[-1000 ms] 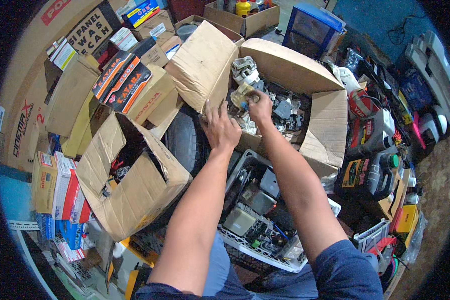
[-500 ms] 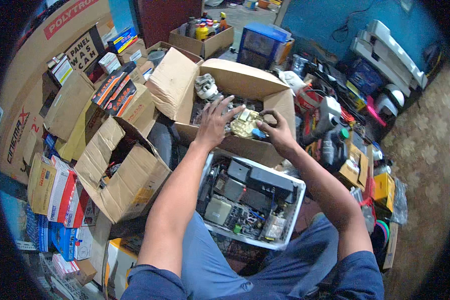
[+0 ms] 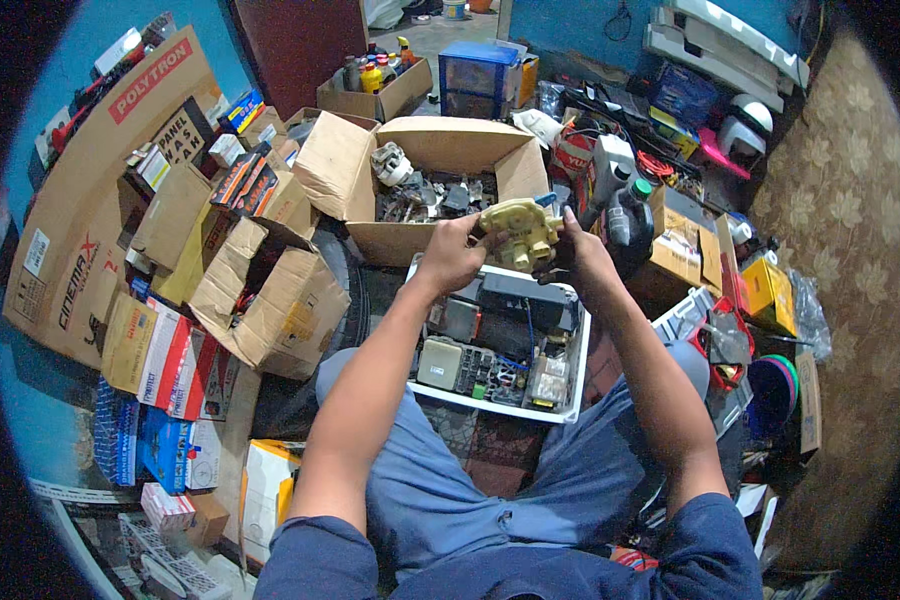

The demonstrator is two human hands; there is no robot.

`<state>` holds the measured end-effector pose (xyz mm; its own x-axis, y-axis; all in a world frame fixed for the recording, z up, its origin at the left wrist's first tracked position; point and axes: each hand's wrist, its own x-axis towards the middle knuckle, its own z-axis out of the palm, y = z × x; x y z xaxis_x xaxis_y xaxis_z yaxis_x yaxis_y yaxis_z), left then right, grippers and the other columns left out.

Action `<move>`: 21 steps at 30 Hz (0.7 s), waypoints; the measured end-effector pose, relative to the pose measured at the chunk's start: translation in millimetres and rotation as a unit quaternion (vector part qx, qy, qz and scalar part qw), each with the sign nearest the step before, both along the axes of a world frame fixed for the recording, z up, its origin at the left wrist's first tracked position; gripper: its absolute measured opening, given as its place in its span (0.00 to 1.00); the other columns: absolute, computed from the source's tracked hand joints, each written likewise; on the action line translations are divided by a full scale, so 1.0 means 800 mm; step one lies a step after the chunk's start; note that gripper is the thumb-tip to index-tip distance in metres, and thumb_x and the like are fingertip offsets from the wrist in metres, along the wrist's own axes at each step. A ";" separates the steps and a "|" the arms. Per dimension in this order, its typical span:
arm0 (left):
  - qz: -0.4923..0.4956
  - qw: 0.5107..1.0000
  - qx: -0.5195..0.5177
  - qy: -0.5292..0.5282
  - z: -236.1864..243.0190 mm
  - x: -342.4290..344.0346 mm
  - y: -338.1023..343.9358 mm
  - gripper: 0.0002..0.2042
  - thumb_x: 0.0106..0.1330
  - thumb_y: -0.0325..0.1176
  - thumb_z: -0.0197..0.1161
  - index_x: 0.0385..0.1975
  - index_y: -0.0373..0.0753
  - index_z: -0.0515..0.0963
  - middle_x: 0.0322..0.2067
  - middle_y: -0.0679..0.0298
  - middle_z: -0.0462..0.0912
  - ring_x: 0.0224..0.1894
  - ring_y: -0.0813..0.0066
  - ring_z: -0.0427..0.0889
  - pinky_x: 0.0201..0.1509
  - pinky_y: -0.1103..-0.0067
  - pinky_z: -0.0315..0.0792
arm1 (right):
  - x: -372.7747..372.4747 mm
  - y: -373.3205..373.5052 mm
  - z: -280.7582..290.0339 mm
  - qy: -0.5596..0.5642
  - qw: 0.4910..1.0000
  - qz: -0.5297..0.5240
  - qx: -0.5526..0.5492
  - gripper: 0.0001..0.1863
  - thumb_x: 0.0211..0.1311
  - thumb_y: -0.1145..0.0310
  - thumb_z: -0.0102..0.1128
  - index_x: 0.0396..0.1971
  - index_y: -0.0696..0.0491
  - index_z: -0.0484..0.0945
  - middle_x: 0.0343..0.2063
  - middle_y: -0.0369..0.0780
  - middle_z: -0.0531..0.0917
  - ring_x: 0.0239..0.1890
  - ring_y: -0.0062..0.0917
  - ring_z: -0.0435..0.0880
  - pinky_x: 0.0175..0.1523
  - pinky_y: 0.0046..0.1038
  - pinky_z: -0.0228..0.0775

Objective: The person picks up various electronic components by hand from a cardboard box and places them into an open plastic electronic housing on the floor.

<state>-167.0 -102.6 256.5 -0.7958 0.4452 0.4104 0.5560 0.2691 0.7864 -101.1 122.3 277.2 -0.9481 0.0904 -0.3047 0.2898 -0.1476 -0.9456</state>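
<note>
A cream-coloured moulded plastic part (image 3: 520, 232), rounded with short stubs and a small blue piece on top, is held up between my two hands. My left hand (image 3: 454, 256) is closed on its left side, thumb toward the middle. On the right side my right hand (image 3: 585, 258) grips it, some fingers hidden behind. The part is above the gap between an open cardboard box (image 3: 390, 243) full of dark parts and a white plastic crate (image 3: 500, 408) between my knees. In the crate lie dark modules, a pale square box (image 3: 438, 362) and a circuit board.
A white and grey round part (image 3: 391, 164) lies in the box's far left corner. Cardboard cartons (image 3: 300, 310) stack up on the left. To the right stand a dark bottle with a green cap (image 3: 630, 215), a yellow box (image 3: 770, 295) and a white helmet (image 3: 745, 128).
The cream plastic part has come up out of the cardboard box toward me, and both hands now hold it. The view has shifted, showing more of my lap.
</note>
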 end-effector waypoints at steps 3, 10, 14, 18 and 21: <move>0.001 0.998 -0.015 -0.062 0.007 0.034 0.005 0.16 0.69 0.40 0.66 0.47 0.32 0.83 0.37 0.49 0.88 0.39 0.66 0.88 0.45 0.69 0.78 | 0.034 0.013 -0.010 0.033 0.999 0.002 0.026 0.34 0.73 0.39 0.50 0.41 0.61 0.84 0.29 0.40 0.85 0.29 0.22 0.84 0.36 0.27 0.78; -0.007 0.989 0.070 -0.133 -0.010 0.089 0.021 0.18 0.70 0.43 0.67 0.44 0.31 0.84 0.35 0.57 0.89 0.38 0.76 0.86 0.44 0.75 0.78 | 0.080 0.025 -0.007 0.080 0.990 -0.022 0.114 0.31 0.72 0.43 0.57 0.32 0.61 0.88 0.25 0.33 0.84 0.27 0.14 0.77 0.37 0.20 0.70; 0.009 0.987 0.079 -0.140 -0.017 0.094 0.025 0.16 0.68 0.41 0.69 0.41 0.32 0.84 0.34 0.60 0.88 0.37 0.79 0.84 0.43 0.78 0.77 | 0.076 0.035 -0.028 0.045 0.990 -0.013 0.134 0.30 0.71 0.44 0.59 0.30 0.61 0.88 0.22 0.32 0.82 0.26 0.13 0.75 0.33 0.21 0.66; 0.027 0.984 0.072 -0.158 -0.035 0.098 0.022 0.16 0.67 0.40 0.71 0.41 0.32 0.83 0.35 0.61 0.88 0.38 0.79 0.83 0.45 0.78 0.76 | 0.070 0.026 -0.030 0.029 0.990 -0.017 0.135 0.30 0.69 0.43 0.61 0.27 0.60 0.88 0.20 0.31 0.80 0.23 0.13 0.73 0.30 0.23 0.64; 0.035 0.968 0.065 -0.241 -0.060 0.112 0.021 0.16 0.63 0.39 0.73 0.42 0.31 0.83 0.36 0.59 0.88 0.41 0.77 0.83 0.50 0.77 0.74 | 0.063 0.026 -0.039 -0.002 0.970 0.002 0.241 0.34 0.68 0.40 0.59 0.34 0.62 0.88 0.21 0.36 0.83 0.25 0.17 0.78 0.35 0.25 0.71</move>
